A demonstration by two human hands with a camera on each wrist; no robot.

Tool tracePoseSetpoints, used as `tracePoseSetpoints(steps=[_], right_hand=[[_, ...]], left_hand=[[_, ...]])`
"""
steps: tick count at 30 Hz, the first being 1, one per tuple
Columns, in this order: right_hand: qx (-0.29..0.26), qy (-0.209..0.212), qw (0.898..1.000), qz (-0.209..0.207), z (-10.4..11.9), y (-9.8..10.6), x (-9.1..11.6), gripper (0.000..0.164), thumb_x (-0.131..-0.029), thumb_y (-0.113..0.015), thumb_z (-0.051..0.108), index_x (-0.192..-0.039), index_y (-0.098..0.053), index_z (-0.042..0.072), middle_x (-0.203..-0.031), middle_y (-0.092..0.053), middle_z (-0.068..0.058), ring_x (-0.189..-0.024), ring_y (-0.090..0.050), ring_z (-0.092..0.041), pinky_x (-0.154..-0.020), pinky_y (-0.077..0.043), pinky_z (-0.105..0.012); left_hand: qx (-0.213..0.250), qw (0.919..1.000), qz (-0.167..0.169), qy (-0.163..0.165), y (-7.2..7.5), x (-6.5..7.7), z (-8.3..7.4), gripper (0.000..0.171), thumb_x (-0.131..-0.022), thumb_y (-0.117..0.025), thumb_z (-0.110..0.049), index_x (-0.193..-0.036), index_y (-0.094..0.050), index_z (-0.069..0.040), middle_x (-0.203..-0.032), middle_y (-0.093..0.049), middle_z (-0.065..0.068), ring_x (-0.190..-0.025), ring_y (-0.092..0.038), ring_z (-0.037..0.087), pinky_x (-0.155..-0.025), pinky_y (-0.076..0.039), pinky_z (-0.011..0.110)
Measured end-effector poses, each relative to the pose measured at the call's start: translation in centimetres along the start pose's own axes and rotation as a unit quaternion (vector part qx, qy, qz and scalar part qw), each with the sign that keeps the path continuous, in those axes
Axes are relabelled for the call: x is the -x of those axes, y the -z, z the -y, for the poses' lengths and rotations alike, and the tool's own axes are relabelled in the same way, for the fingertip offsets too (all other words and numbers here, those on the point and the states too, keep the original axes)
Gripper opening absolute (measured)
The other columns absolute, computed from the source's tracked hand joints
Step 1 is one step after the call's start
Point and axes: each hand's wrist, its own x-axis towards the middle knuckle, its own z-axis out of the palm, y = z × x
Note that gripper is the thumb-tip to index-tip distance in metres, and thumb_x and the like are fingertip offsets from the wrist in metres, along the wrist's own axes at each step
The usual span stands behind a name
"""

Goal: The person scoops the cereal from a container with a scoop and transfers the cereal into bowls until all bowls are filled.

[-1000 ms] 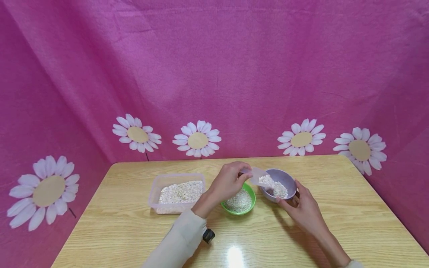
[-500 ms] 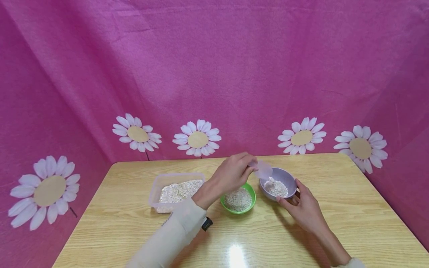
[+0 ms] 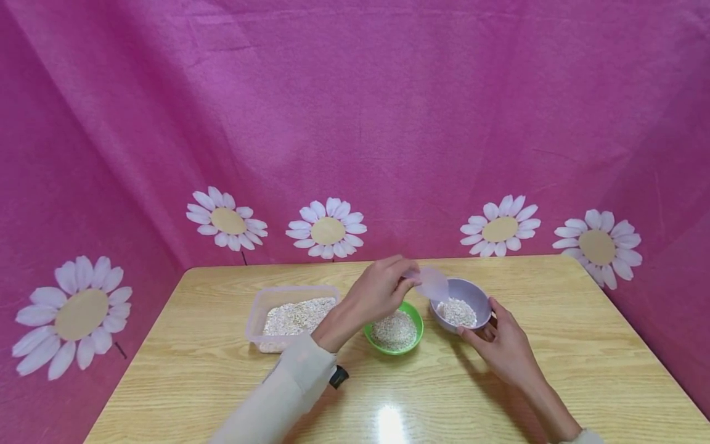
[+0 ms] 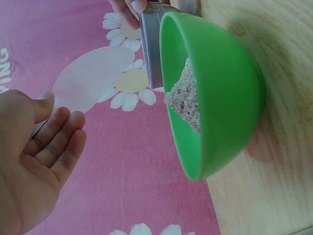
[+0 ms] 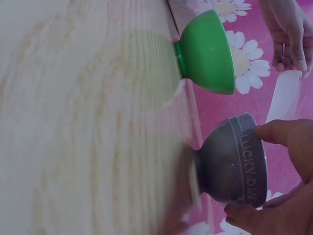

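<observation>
My left hand (image 3: 383, 287) pinches a translucent plastic scoop (image 3: 434, 283) between thumb and fingers. The scoop is tilted, its tip low at the left rim of a purple bowl (image 3: 476, 297). Inside that bowl lies a small heap of pale oat flakes (image 3: 458, 312). Thumb and fingers of my right hand (image 3: 507, 345) grip the purple bowl's rim from the right; raised letters show on its side in the right wrist view. Beneath my left wrist stands a green bowl (image 4: 230, 98) heaped with flakes (image 4: 186, 98).
A clear rectangular tub (image 3: 257, 314) holding more flakes stands at the left, partly behind my left forearm. All of it stands on a wood-grain table (image 3: 194, 370). A pink cloth (image 3: 355, 123) with printed daisies hangs behind and along the sides.
The scoop has tipped over the purple bowl and its flakes have slid out into it. My left hand rose, then came back slightly left. The right hand keeps its grip.
</observation>
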Motion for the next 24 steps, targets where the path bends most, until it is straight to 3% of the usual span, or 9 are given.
tracePoseSetpoints(steps=[4,8,14,21,24], right_hand=[[0.029,0.019,0.999,-0.023,0.4,0.3,0.3,0.103,-0.096,-0.083,0.031,-0.161,-0.021,-0.019,-0.16,-0.033,-0.044,-0.145,-0.046,-0.059,-0.111,-0.049,-0.054],[0.055,0.055,0.995,-0.062,1.2,0.5,0.6,0.098,-0.094,-0.084,0.029,-0.16,-0.028,-0.017,-0.16,-0.036,-0.041,-0.135,-0.054,-0.061,-0.109,-0.05,-0.066],[0.059,0.106,0.987,-0.108,3.6,-0.1,0.6,0.092,-0.09,-0.087,0.022,-0.156,-0.036,-0.016,-0.159,-0.04,-0.038,-0.14,-0.048,-0.059,-0.115,-0.039,-0.075],[0.02,0.129,0.989,-0.071,6.9,-2.0,0.1,0.089,-0.092,-0.086,0.021,-0.16,-0.037,-0.01,-0.161,-0.041,-0.033,-0.135,-0.056,-0.057,-0.11,-0.05,-0.067],[0.01,0.134,0.99,-0.049,8.1,-3.1,0.0,0.088,-0.094,-0.085,0.023,-0.161,-0.036,-0.007,-0.164,-0.041,-0.03,-0.144,-0.05,-0.055,-0.114,-0.047,-0.067]], left_hand=[[0.032,0.9993,-0.013,0.015,0.2,1.0,0.5,0.017,-0.108,-0.066,-0.018,-0.116,-0.074,-0.005,-0.105,-0.074,0.005,-0.083,-0.062,0.011,-0.072,-0.051,0.018],[0.05,0.9978,-0.032,0.029,0.7,2.1,1.2,0.015,-0.108,-0.067,-0.017,-0.114,-0.074,-0.006,-0.102,-0.073,0.004,-0.085,-0.064,0.011,-0.074,-0.054,0.019],[0.056,0.9952,-0.066,0.047,1.8,3.9,2.6,0.014,-0.104,-0.071,-0.013,-0.115,-0.073,-0.005,-0.104,-0.075,0.006,-0.091,-0.072,0.015,-0.08,-0.06,0.026],[0.059,0.9883,-0.117,0.079,3.9,6.9,4.5,0.017,-0.102,-0.074,-0.009,-0.118,-0.073,-0.003,-0.108,-0.078,0.01,-0.099,-0.078,0.021,-0.084,-0.064,0.039],[0.058,0.9847,-0.135,0.095,4.7,8.4,5.4,0.017,-0.101,-0.075,-0.008,-0.117,-0.073,-0.003,-0.107,-0.078,0.011,-0.1,-0.079,0.022,-0.086,-0.065,0.041]])
